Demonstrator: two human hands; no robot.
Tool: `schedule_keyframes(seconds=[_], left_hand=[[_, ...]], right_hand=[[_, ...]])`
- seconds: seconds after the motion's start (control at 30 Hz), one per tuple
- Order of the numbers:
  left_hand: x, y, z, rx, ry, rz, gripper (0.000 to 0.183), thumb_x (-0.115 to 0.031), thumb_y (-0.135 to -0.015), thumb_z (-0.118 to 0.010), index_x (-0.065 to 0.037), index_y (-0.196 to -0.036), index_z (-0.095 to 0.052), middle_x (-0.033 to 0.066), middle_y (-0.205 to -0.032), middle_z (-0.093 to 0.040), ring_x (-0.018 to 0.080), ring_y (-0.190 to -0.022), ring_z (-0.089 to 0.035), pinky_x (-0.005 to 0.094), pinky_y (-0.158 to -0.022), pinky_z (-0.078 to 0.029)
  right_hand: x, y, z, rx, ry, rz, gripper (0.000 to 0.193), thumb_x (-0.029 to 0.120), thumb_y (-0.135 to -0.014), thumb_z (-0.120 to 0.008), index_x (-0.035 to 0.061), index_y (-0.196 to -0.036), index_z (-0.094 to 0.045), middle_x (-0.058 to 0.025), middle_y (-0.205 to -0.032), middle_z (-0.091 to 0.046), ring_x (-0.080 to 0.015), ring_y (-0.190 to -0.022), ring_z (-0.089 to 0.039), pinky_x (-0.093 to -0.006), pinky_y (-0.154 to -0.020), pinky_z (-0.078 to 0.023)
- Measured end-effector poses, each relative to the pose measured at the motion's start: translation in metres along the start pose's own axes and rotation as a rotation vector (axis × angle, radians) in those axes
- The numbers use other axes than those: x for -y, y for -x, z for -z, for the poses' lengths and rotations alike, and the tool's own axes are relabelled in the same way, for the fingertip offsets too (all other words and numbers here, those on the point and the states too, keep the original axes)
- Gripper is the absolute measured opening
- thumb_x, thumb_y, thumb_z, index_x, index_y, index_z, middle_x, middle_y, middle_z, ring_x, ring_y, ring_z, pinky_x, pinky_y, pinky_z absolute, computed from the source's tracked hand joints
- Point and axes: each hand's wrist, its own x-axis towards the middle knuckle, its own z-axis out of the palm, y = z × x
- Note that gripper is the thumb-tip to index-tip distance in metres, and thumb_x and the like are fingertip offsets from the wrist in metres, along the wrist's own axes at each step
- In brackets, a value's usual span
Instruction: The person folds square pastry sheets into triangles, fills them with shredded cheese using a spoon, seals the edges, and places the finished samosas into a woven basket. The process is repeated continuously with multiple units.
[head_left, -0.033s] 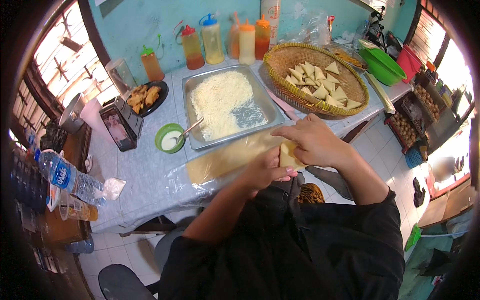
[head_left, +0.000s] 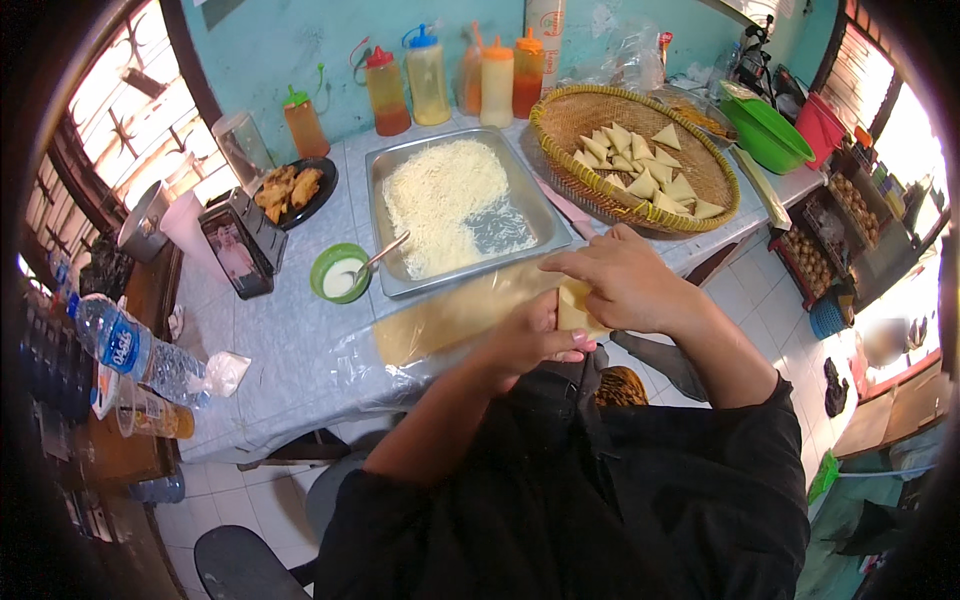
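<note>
Close to my body, my left hand [head_left: 530, 340] holds a small pale folded pastry wrapper [head_left: 575, 310] from below and the side. My right hand [head_left: 635, 285] grips its upper part, index finger stretched out to the left; the filling, if any, is hidden. Flat pastry sheets [head_left: 425, 328] lie in a strip under clear plastic at the table's front. Behind them, a metal tray [head_left: 377, 205] carries white shreds [head_left: 435, 205] like grated cheese. A green bowl [head_left: 320, 275] of white paste has a spoon [head_left: 388, 250] in it. Folded triangles [head_left: 645, 180] lie in a woven basket [head_left: 555, 120].
Squeeze bottles [head_left: 425, 85] line the wall. A black plate [head_left: 318, 190] of fried food and a propped phone [head_left: 238, 250] stand at left, near a water bottle [head_left: 130, 345] and plastic cup [head_left: 150, 412]. A green basin [head_left: 765, 135] sits far right. A chair [head_left: 245, 565] is below.
</note>
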Motion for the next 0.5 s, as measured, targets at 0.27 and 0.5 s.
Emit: schedule_keyframes(seconds=[0.27, 0.5], left_hand=[[-0.013, 0.007, 0.031, 0.071, 0.23, -0.089, 0.048, -0.01, -0.082, -0.063, -0.005, -0.125, -0.042, 0.0075, -0.109, -0.055, 0.0163, -0.093, -0.055, 0.0345, -0.081, -0.048], [-0.038, 0.027, 0.057, 0.109, 0.247, -0.084, 0.047, -0.007, -0.081, -0.062, -0.002, -0.123, -0.043, 0.0071, -0.099, -0.057, 0.0149, -0.083, -0.056, 0.0298, -0.071, -0.046]], right_hand=[[-0.002, -0.038, -0.004, -0.057, 0.025, 0.133, 0.05, 0.005, -0.064, -0.057, 0.0147, -0.112, -0.061, -0.0059, -0.088, -0.064, -0.0261, -0.086, -0.057, -0.0385, -0.079, -0.037], [-0.001, -0.075, -0.002, -0.048, -0.267, 0.191, 0.043, 0.009, -0.072, -0.058, 0.0117, -0.114, -0.06, -0.0089, -0.094, -0.062, -0.0237, -0.089, -0.057, -0.0363, -0.084, -0.04]])
